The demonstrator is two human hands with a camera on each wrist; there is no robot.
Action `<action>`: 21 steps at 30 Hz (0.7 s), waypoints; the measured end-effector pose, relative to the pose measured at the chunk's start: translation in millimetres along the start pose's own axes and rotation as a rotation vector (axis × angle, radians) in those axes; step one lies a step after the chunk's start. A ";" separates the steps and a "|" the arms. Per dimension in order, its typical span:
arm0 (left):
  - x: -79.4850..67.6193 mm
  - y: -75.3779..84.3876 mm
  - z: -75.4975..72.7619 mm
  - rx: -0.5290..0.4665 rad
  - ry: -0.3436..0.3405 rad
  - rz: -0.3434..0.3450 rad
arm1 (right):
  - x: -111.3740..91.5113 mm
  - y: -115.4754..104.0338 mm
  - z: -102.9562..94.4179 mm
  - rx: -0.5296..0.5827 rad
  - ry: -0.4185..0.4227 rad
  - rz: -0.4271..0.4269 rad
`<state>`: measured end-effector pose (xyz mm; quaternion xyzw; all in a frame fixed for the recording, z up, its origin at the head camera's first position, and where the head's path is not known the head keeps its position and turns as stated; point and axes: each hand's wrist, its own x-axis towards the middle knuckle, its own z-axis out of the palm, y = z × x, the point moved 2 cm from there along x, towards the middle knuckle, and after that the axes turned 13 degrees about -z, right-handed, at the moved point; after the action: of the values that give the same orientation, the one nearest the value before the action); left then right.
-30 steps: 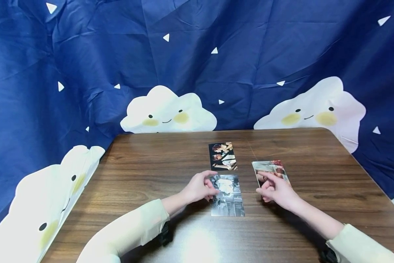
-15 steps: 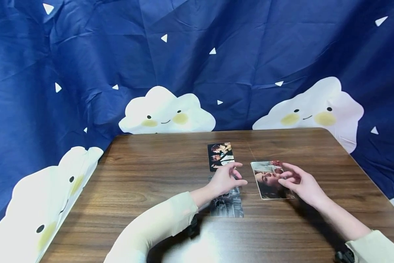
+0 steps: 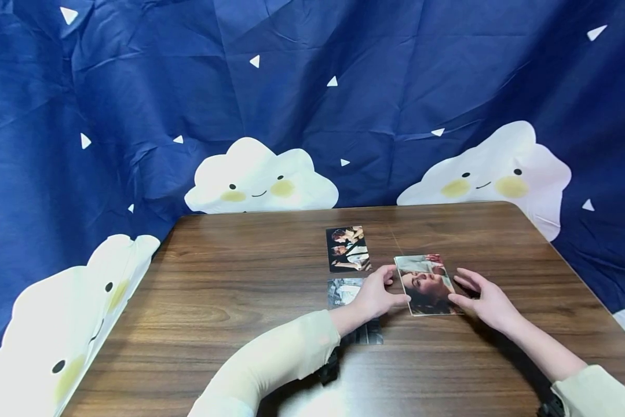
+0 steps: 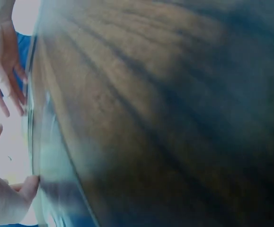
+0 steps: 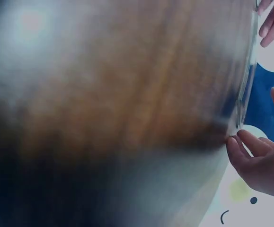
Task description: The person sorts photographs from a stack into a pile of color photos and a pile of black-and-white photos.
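A navy cloud-print backdrop [image 3: 302,81] hangs beyond the photo stack [image 3: 428,286], which lies portrait-up on the wood-grain tabletop [image 3: 229,266]. The left hand [image 3: 376,292] is at the stack's left edge, the right hand [image 3: 492,304] at its right, both half open, gripping nothing. Left of the stack lie a partly covered monochrome print [image 3: 340,291] and, farther back, a black-background print [image 3: 348,249].

On the desk [image 3: 229,289] we have a photo stack [image 3: 424,284] between our left grip [image 3: 377,292], at its left edge, and our right grip [image 3: 489,300], at its right edge. To its left, and apart from it, we see a far photo [image 3: 348,249] just behind a near photo [image 3: 344,292], which lies partly under our left grip; behind the desk hangs a backdrop [image 3: 291,92].
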<state>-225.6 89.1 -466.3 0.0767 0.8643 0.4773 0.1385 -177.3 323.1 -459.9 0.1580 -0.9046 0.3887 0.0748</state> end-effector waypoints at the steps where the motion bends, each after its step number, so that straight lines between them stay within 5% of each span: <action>1: 0.1 -0.5 2.0 0.008 0.002 -0.006 | -0.3 0.1 1.2 -0.004 -0.004 -0.001; 21: 2.0 3.2 16.0 0.111 -0.005 -0.009 | 0.2 -4.8 6.6 0.013 -0.029 0.018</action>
<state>-222.4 104.2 -472.0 0.0818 0.8895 0.4278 0.1382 -175.9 315.1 -461.1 0.1561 -0.9045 0.3927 0.0575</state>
